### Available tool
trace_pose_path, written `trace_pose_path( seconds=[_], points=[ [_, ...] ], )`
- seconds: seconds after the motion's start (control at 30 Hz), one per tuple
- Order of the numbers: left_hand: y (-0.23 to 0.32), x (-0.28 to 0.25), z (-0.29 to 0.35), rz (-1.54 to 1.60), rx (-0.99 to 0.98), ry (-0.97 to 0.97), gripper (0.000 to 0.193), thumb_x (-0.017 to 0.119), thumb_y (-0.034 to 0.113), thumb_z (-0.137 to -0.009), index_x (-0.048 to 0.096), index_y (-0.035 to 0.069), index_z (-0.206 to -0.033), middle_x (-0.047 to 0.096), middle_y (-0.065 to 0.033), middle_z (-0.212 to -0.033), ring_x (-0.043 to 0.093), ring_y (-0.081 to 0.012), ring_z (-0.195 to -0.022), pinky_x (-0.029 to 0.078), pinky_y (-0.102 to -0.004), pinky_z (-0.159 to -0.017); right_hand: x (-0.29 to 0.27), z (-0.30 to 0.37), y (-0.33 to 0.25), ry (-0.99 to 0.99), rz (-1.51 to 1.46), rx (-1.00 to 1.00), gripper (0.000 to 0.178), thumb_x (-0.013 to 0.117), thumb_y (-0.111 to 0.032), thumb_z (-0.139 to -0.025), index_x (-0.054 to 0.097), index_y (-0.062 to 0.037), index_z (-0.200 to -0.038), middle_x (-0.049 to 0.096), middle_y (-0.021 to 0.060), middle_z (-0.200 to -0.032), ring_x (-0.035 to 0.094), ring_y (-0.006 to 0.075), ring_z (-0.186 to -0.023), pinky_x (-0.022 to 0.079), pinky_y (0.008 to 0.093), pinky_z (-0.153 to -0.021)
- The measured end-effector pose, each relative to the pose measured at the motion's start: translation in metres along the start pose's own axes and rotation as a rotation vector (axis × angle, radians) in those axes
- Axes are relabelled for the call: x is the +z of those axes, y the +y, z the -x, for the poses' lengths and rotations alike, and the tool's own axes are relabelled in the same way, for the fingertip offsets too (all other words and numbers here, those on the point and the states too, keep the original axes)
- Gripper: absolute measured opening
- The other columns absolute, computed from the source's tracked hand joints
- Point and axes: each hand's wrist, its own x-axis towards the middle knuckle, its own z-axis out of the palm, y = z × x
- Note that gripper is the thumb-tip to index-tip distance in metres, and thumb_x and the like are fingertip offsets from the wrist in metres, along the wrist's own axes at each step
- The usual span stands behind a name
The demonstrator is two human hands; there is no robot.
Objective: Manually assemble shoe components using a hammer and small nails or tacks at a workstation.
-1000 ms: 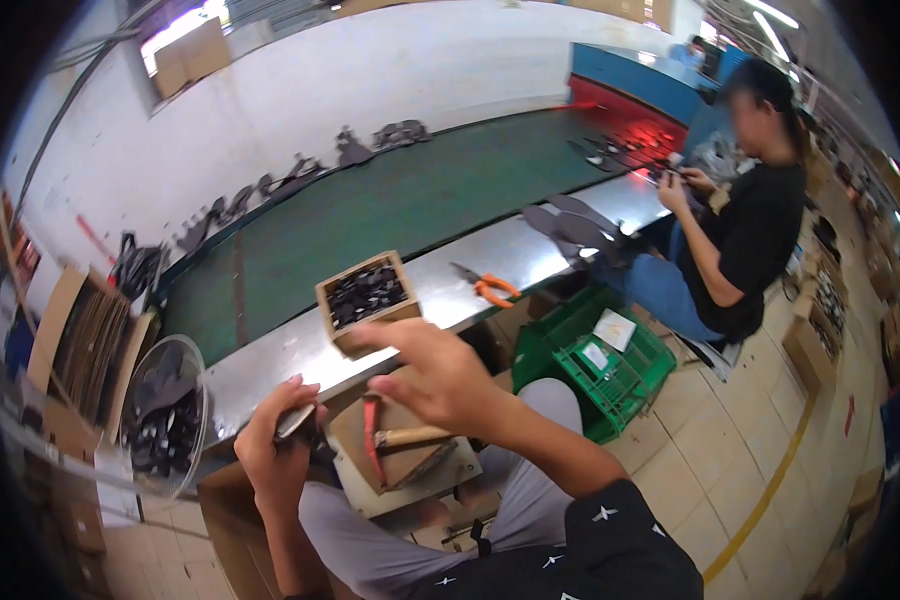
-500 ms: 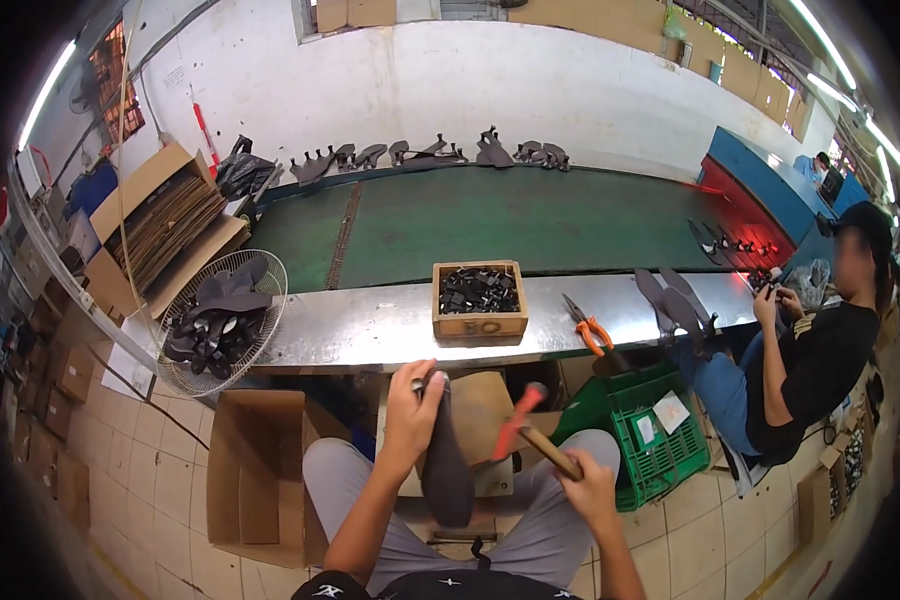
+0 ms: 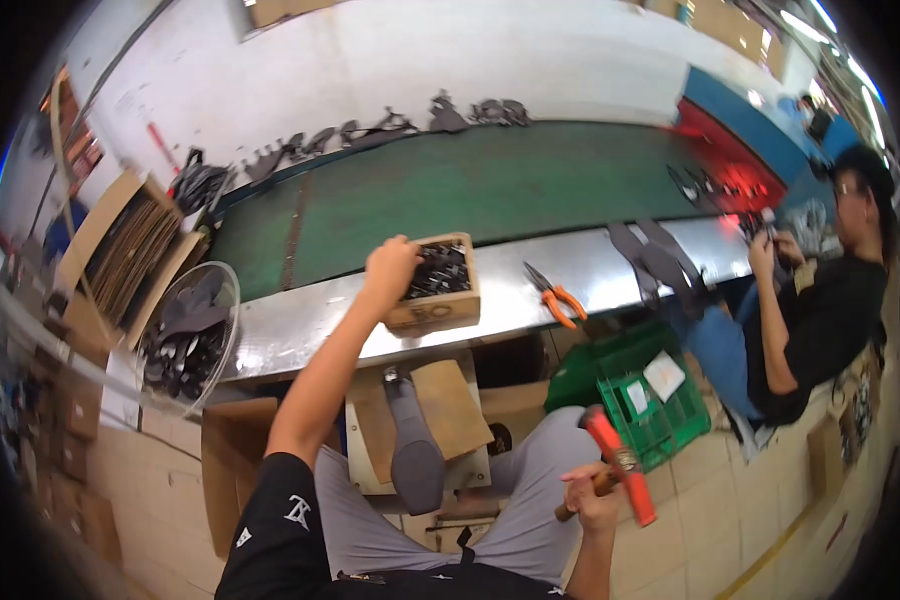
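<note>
At the left rim of a wooden box of small black pieces, my left hand reaches in; its fingertips are hidden among the pieces. My right hand is wrapped round the wooden handle of a hammer, held above my right thigh; its head is red. Between my knees a dark grey shoe sole lies with its heel end away from me, untouched by either hand. Under it are a brown sheet and a pale work stand.
Orange-handled pliers and more soles lie on the metal ledge. Behind it runs a green conveyor belt. A wire basket of soles stands left, a green crate right. A co-worker sits at right.
My left hand has let go of the sole and moved up to the wooden box. My right hand has drawn the hammer away to the right. The whole view has shifted and tilted.
</note>
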Motion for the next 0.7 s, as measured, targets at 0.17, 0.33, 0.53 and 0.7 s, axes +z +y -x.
trace_pose_path(
  seconds=[0.17,0.33,0.53,0.7],
  points=[
    [0.005,-0.036,0.002,0.1,0.091,0.222,0.011,0.068,0.015,-0.087,0.073,0.005,-0.085,0.067,-0.01,-0.087,0.067,-0.0262,-0.08,0.053,-0.0374,-0.066,0.019,-0.005,0.007,-0.195,0.25,-0.209,0.017,0.063,-0.015,-0.097,0.074,-0.0024,-0.098,0.07,0.0051,-0.075,0.061,0.0088,-0.058,0.048,0.0249,-0.054],
    [0.069,-0.106,0.05,0.809,-0.242,0.139,0.015,0.071,0.011,-0.089,0.074,0.0,-0.098,0.07,-0.0043,-0.083,0.06,-0.0114,-0.071,0.049,-0.0255,-0.067,0.043,-0.019,0.013,-0.195,-0.007,-0.131,0.024,0.068,-0.013,-0.093,0.069,0.0004,-0.113,0.072,0.0109,-0.089,0.06,0.0075,-0.064,0.047,0.0215,-0.052],
    [0.161,-0.214,0.146,0.773,0.205,0.139,0.026,0.083,0.002,-0.067,0.072,0.004,-0.091,0.066,-0.0077,-0.082,0.063,-0.0216,-0.07,0.051,-0.0296,-0.06,0.083,-0.05,-0.053,-0.281,-0.022,-0.039,0.039,0.076,-0.027,-0.088,0.067,-0.0014,-0.116,0.07,0.0101,-0.096,0.051,0.0048,-0.059,0.04,0.0182,-0.051],
    [0.153,-0.248,0.175,0.764,0.233,0.185,0.028,0.085,0.015,-0.064,0.07,0.001,-0.084,0.063,-0.008,-0.078,0.06,-0.0215,-0.068,0.048,-0.0304,-0.057,0.114,-0.044,-0.074,-0.486,0.079,-0.161,0.035,0.078,-0.019,-0.086,0.069,-0.0002,-0.114,0.07,0.0087,-0.086,0.059,0.0086,-0.065,0.046,0.0228,-0.058]
  ],
)
